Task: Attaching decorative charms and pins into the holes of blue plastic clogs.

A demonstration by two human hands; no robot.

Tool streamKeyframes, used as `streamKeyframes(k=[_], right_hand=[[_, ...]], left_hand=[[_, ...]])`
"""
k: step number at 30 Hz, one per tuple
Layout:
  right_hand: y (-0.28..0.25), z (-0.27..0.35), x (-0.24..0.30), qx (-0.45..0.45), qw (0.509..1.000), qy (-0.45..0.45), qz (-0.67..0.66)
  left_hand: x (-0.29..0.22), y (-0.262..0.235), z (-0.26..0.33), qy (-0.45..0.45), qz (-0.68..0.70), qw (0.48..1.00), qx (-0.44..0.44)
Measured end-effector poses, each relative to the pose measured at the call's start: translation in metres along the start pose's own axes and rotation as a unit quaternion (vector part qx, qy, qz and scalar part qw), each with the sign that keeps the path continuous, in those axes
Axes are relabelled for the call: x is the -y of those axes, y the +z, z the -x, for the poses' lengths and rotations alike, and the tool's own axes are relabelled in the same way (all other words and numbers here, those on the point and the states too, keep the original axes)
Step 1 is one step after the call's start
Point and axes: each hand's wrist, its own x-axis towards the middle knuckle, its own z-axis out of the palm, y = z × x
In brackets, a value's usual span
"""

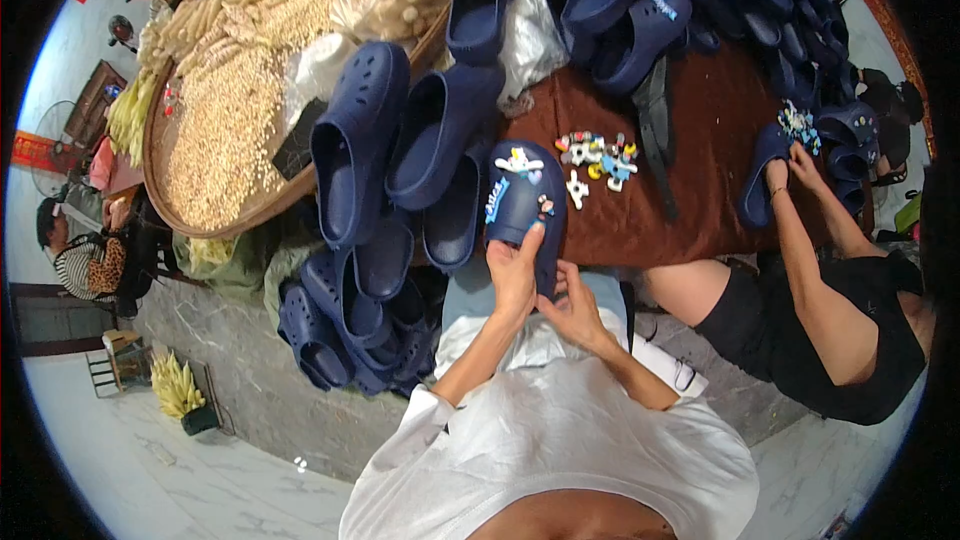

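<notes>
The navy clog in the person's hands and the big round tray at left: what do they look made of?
Navy clog: likely moulded foam or rubber, matte, seamless with punched holes. Round tray: probably woven bamboo or wicker, judging by its thin brown rim; the weave is unclear.

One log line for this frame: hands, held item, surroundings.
left hand: grips navy clog with charms | right hand: under clog heel | loose charms on brown table | co-worker's hands on another clog

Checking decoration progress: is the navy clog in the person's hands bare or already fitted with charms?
Fitted: the navy clog shows several coloured charms on its upper.
</notes>
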Motion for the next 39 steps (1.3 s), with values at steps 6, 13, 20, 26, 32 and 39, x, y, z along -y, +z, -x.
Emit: streamKeyframes(k=[6, 13, 20, 26, 32, 39], right_hand=[[-0.009, -0.023, -0.019, -0.073, 0.991, -0.009, -0.116], [-0.069, -0.099, 0.019, -0.140, 0.976, -0.110, -0.123], [-0.115, -0.205, 0.085, -0.074, 0.982, -0.090, -0.147], [-0.119, -0.298, 0.116, -0.125, 0.987, -0.032, -0.099], [-0.146, -0.398, 0.107, -0.153, 0.985, 0.009, -0.085], [-0.092, -0.387, 0.098, -0.270, 0.951, -0.108, -0.105]], left_hand=[[-0.011, -0.003, -0.005, 0.015, -0.075, 0.992, 0.101], [-0.009, -0.026, -0.034, 0.309, -0.423, 0.851, 0.046], [0.019, -0.061, -0.087, 0.384, -0.548, 0.733, 0.126], [0.035, -0.070, -0.090, 0.424, -0.574, 0.692, 0.115], [0.035, -0.065, -0.093, 0.438, -0.587, 0.668, 0.131], [0.040, -0.069, -0.098, 0.450, -0.591, 0.656, 0.133]])
